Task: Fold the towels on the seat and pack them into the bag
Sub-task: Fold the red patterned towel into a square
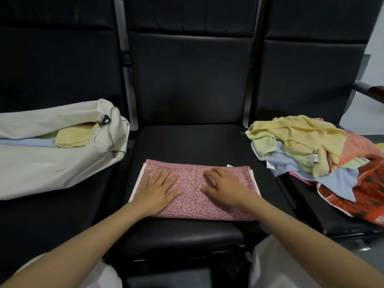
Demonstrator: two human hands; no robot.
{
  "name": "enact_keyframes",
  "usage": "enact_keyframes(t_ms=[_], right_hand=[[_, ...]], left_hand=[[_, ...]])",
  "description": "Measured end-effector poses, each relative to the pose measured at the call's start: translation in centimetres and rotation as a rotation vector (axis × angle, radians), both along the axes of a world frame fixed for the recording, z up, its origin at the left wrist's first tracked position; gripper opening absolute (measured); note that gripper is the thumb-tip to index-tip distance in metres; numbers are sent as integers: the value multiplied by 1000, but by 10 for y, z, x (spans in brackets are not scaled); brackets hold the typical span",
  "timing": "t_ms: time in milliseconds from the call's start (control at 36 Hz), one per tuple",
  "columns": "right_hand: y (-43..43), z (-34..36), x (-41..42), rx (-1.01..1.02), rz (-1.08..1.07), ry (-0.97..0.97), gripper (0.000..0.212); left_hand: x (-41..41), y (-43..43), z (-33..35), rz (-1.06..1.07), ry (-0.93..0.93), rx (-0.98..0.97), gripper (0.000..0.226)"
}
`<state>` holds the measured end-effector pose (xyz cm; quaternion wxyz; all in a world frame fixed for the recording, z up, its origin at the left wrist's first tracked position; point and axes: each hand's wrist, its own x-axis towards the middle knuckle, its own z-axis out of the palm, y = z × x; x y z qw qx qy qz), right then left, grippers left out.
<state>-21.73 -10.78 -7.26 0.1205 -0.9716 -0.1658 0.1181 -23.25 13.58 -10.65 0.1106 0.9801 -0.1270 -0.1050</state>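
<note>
Now: both grips rest on the pink towel on the middle seat

Centrally, in the lower half of the frame, a pink towel (pixel 192 199) with a fine speckled pattern lies flat as a wide rectangle on the black middle seat (pixel 187 140). Its near edge lies close to the seat's front, and a plain pink band runs along its far edge, where a small white tag (pixel 229 165) pokes out.

The left grip (pixel 160 190), a bare hand, lies palm down on the towel's left half with fingers straight and spread, so it is released and holds nothing. The right grip (pixel 226 188) sits on the towel's right half with its fingers arched and their tips touching the cloth. It too looks released rather than clenched. The two grips are near each other but apart, with bare towel between them.

At the left of the frame a white bag (pixel 52 163) lies on its side on the neighbouring seat, its mouth turned toward the middle seat. Inside the opening a folded yellow towel (pixel 74 136) shows, beside a pale blue one (pixel 27 142).

At the right of the frame, a loose pile of towels (pixel 301 146) sits on the third seat: yellow on top, with green, blue, coral and red-patterned cloth under and around it. White trouser legs (pixel 268 262) show at the bottom edge.
</note>
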Motion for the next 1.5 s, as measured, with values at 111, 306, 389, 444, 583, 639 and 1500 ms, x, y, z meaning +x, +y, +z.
enact_keyframes(t_ms=[111,306,389,444,583,639,1500], right_hand=[[11,-13,10,-132,40,129,74],[16,-27,43,-70,92,-44,89],[14,-32,47,-40,108,-60,86],[12,-34,46,-26,109,-70,90],[18,-29,45,-23,102,-47,87],[21,-23,46,1,129,-73,70],[44,18,47,286,64,100,41]], left_hand=[[9,7,-6,58,1,48,118],[26,18,-3,135,-4,-55,97],[30,30,1,171,-26,-302,57],[33,39,5,224,-61,-506,32],[39,62,17,523,-199,-500,34],[42,69,19,634,-144,-332,47],[64,-25,147,277,66,-881,37]])
